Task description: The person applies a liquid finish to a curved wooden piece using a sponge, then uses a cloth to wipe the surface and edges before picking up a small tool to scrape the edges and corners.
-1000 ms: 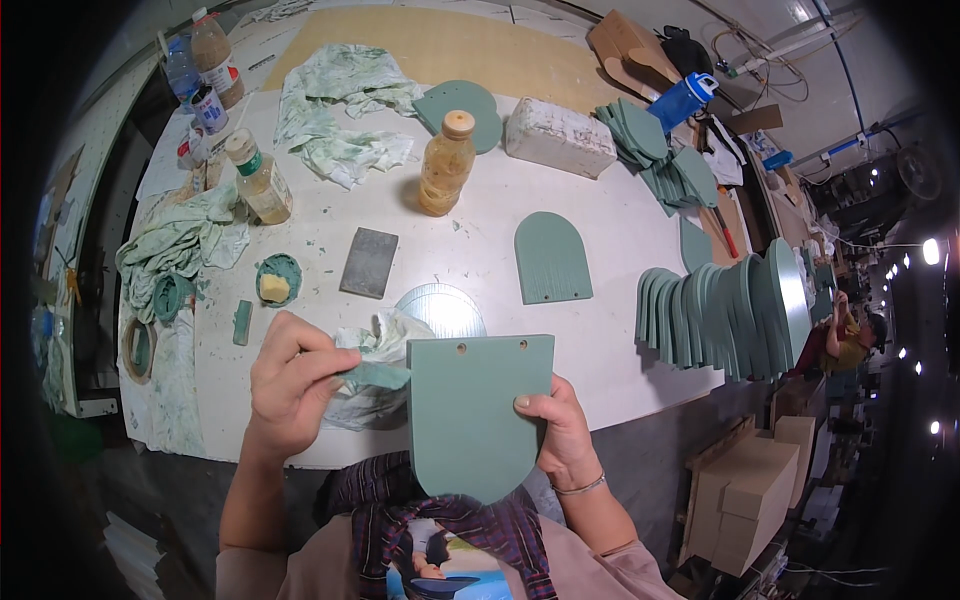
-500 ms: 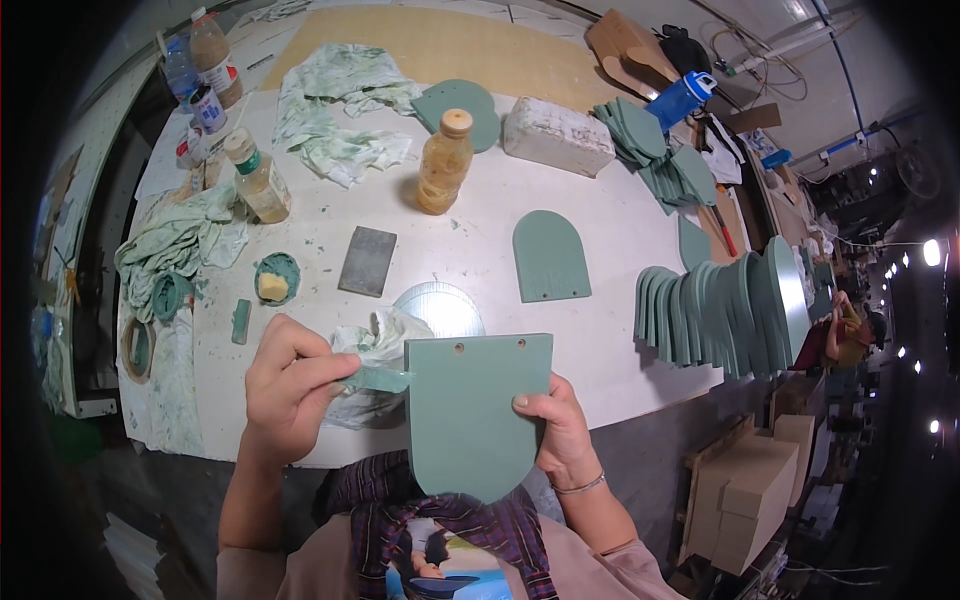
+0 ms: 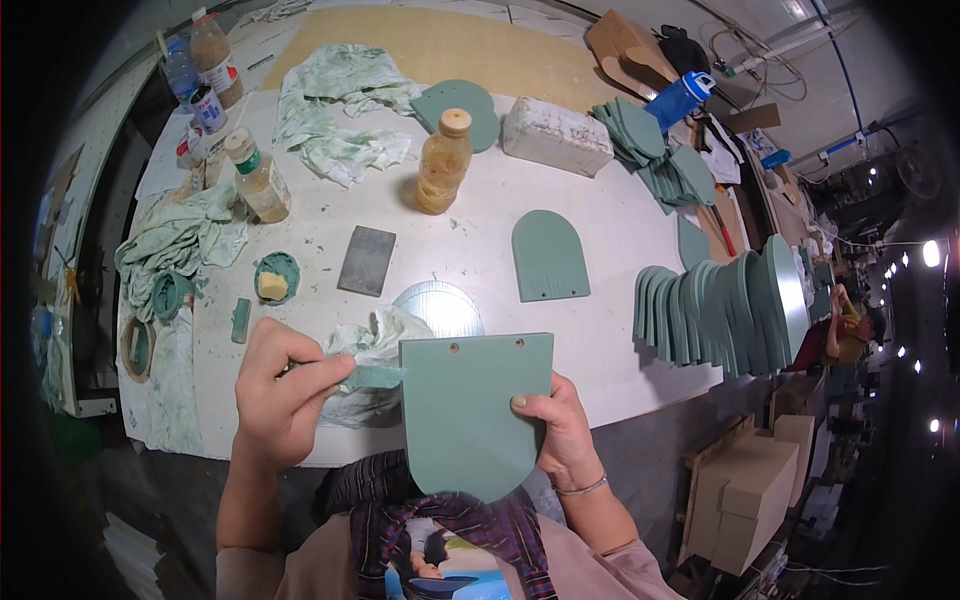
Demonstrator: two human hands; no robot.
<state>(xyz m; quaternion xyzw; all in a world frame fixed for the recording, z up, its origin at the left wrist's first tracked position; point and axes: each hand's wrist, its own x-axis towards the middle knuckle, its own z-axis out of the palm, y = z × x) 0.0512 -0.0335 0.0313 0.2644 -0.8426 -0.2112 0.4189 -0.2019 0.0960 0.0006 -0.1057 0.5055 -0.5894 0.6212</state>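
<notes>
My right hand (image 3: pixel 565 425) grips the right edge of a green panel (image 3: pixel 475 420), thumb flat on its face. The panel has a straight top edge with two small holes, and its rounded end hangs down in front of my chest. My left hand (image 3: pixel 285 395) pinches a small, flat green strip (image 3: pixel 376 377), whose far end meets the panel's left edge near the top corner. Its exact kind is unclear. Just behind the strip lies a crumpled, green-stained white cloth (image 3: pixel 365 345), partly hidden by my fingers. A shiny rounded piece (image 3: pixel 442 308) shows beyond the panel.
Another arch-shaped panel (image 3: pixel 550 255) lies on the white table (image 3: pixel 470 235), left of a row of standing green panels (image 3: pixel 710 310). A grey block (image 3: pixel 367 261), a tub of green paste (image 3: pixel 277 277) and several bottles stand farther left and back. Cardboard boxes (image 3: pixel 755 495) are at lower right.
My left hand has shifted slightly left, drawing the strip a little that way along with it. The panel has tilted very slightly in my right hand.
</notes>
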